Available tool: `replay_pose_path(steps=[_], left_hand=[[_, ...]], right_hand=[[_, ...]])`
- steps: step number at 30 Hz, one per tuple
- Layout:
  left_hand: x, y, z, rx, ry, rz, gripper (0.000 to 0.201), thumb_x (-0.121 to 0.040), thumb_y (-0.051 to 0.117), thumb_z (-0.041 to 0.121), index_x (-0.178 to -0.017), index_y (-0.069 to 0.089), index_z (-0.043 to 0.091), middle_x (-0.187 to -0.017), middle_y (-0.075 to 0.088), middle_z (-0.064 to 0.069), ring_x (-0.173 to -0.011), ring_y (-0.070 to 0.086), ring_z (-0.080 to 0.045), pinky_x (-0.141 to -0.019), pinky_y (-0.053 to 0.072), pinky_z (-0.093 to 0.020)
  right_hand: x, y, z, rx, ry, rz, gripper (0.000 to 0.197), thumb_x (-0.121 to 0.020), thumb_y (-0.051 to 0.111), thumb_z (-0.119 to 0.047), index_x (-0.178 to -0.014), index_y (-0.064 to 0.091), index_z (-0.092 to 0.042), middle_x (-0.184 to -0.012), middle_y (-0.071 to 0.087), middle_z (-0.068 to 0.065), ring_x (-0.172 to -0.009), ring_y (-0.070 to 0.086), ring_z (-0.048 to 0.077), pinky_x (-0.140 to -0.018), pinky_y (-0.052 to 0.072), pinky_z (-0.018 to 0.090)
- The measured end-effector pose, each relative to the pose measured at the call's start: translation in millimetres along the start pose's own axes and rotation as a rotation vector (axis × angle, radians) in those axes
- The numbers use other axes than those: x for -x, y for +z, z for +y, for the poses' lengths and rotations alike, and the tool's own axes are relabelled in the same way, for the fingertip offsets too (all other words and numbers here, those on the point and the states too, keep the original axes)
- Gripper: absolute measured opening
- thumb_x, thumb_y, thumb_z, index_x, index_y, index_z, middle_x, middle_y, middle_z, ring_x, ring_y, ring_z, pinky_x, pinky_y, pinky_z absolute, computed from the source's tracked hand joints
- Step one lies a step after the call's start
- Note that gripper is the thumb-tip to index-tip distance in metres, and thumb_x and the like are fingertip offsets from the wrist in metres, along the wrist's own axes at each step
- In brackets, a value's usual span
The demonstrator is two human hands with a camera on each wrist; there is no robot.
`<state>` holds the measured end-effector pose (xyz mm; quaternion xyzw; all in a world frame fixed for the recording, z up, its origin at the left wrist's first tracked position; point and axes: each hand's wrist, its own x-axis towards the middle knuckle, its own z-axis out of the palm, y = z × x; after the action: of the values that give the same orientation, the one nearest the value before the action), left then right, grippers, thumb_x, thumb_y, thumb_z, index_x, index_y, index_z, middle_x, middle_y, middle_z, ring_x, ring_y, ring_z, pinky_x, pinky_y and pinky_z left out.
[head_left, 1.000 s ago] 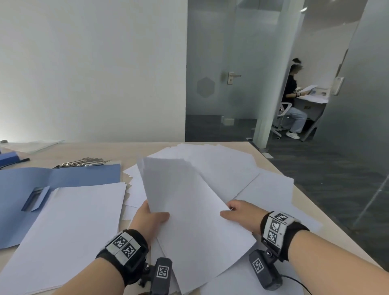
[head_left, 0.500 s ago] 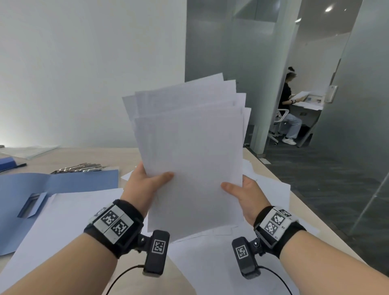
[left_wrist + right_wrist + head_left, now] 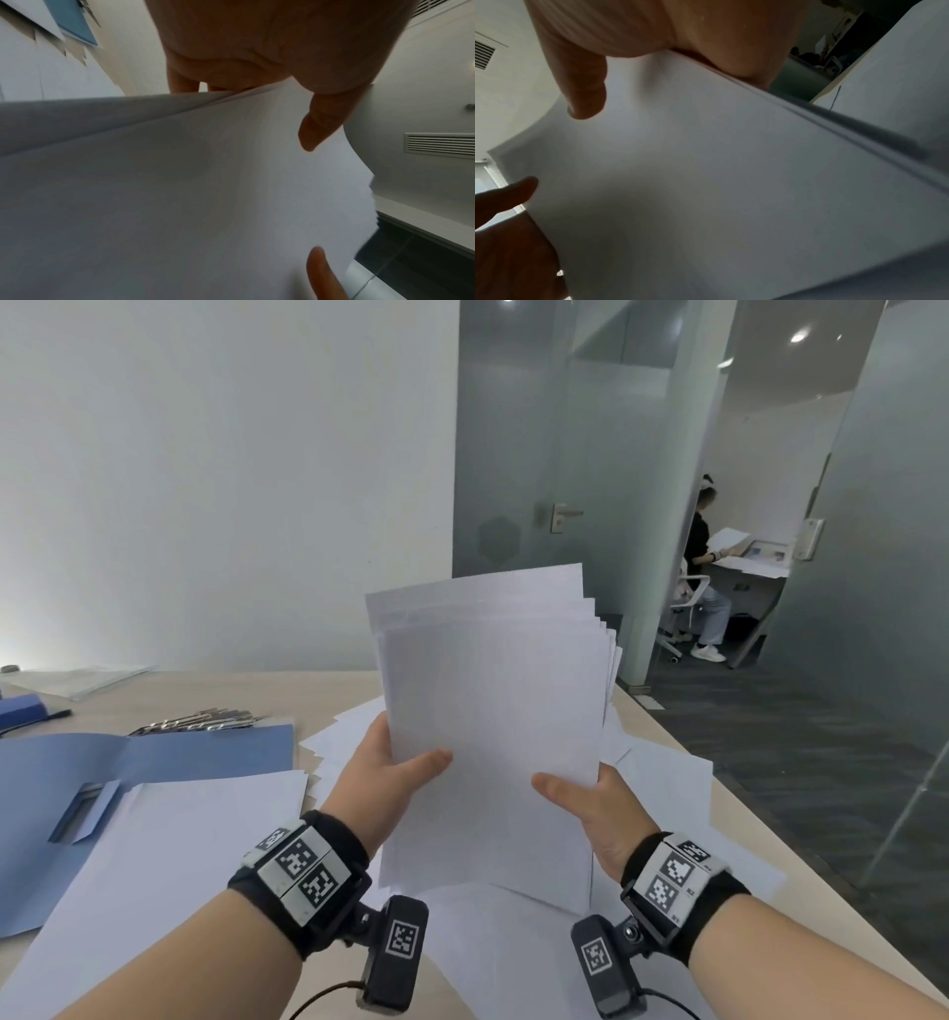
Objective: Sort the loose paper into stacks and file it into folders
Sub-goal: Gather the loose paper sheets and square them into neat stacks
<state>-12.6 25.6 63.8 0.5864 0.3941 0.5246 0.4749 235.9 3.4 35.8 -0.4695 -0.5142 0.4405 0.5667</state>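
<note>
Sheaf of white paper (image 3: 493, 737): held upright above the near table (image 3: 328, 695), our left hand (image 3: 382, 770) and right hand (image 3: 598, 806) each pinching a side edge, thumbs in front. We judged it light, floppy and slippery, its top edges fanned; best gripped low on both sides.

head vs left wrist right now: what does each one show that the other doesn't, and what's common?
Only head: the right hand gripping the paper bundle with its whole outline, upper edges fanned unevenly; a flat paper stack on the open blue folder; metal clips; a person seated in the far room.

Only left wrist: the bundle's near edge wedged into the left hand, with fingers behind the sheets; a ceiling vent.

Both: left thumb on the bundle's front, the folder, loose sheets on the table.
</note>
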Motion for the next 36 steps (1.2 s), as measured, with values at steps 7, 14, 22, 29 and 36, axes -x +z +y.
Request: replay_pose_path(steps=[7,14,22,29,36], left_hand=[[8.0,-4.0,-4.8,0.034,0.027,0.018,0.063,-0.076,0.074,0.019,-0.133,0.053,0.034,-0.12,0.072,0.004,-0.111,0.07,-0.018,-0.098,0.054,-0.048],[7.4,4.1,-1.7,-0.041,0.029,-0.064,0.075,-0.076,0.079,0.021,-0.14,0.046,0.042,-0.128,0.068,0.009,-0.118,0.066,-0.017,-0.101,0.052,-0.048],[16.8,12.9,-21.8,-0.013,-0.045,-0.012,0.062,-0.074,0.079,0.022,-0.13,0.055,0.03,-0.121,0.072,0.006,-0.112,0.069,-0.015,-0.101,0.053,-0.046],[21.6,13.3,-26.1,-0.038,-0.139,0.036,0.028,-0.09,0.073,0.014,-0.116,0.067,0.023,-0.107,0.078,0.007,-0.097,0.074,-0.012,-0.095,0.055,-0.04],[21.1,13.5,-23.3,-0.021,-0.173,0.046,0.015,-0.096,0.066,0.019,-0.108,0.075,0.016,-0.102,0.079,0.001,-0.095,0.075,-0.018,-0.089,0.056,-0.038]], right_hand=[[2.2,-10.7,1.1,-0.114,-0.023,0.04,0.043,-0.068,0.086,-0.028,-0.106,0.075,-0.01,-0.104,0.078,0.008,-0.102,0.074,0.026,-0.088,0.055,0.036],[-5.7,-6.9,-10.3,-0.152,-0.089,0.054,0.04,-0.069,0.088,-0.022,-0.104,0.075,-0.008,-0.101,0.078,0.01,-0.097,0.075,0.026,-0.082,0.057,0.034],[-3.2,-7.1,2.9,-0.157,-0.054,0.067,0.028,-0.077,0.085,-0.016,-0.103,0.076,-0.008,-0.102,0.078,0.01,-0.099,0.074,0.027,-0.085,0.055,0.035],[1.5,-7.3,7.7,-0.17,-0.026,0.053,0.027,-0.075,0.083,-0.016,-0.101,0.077,-0.01,-0.103,0.078,0.012,-0.1,0.074,0.029,-0.09,0.055,0.042],[-2.9,-7.9,3.4,-0.156,-0.025,0.09,0.034,-0.074,0.084,-0.02,-0.105,0.076,-0.007,-0.105,0.077,0.013,-0.102,0.073,0.031,-0.095,0.055,0.047]])
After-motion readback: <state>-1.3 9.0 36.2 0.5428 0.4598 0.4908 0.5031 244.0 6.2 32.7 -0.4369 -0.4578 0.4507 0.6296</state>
